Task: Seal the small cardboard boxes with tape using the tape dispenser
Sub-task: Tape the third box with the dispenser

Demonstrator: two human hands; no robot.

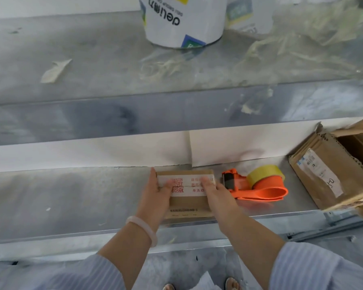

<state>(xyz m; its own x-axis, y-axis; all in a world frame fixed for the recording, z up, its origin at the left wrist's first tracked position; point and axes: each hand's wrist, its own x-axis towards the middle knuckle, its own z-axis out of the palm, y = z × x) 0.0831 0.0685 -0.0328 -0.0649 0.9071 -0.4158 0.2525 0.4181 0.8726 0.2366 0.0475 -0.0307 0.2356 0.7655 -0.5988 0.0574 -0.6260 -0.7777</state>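
Observation:
A small flat cardboard box with a white printed tape strip and red writing lies at the front edge of the metal shelf. My left hand grips its left end, fingers along the side and thumb on top. Fingers of my right hand press down on the top near the right end. An orange tape dispenser with a yellow tape roll lies just right of the box, untouched.
Several larger brown cardboard boxes with a shipping label sit at the right end of the shelf. A white paper-wrapped roll stands on the upper shelf, with crumpled tape scraps beside it. White paper lines the shelf's back wall.

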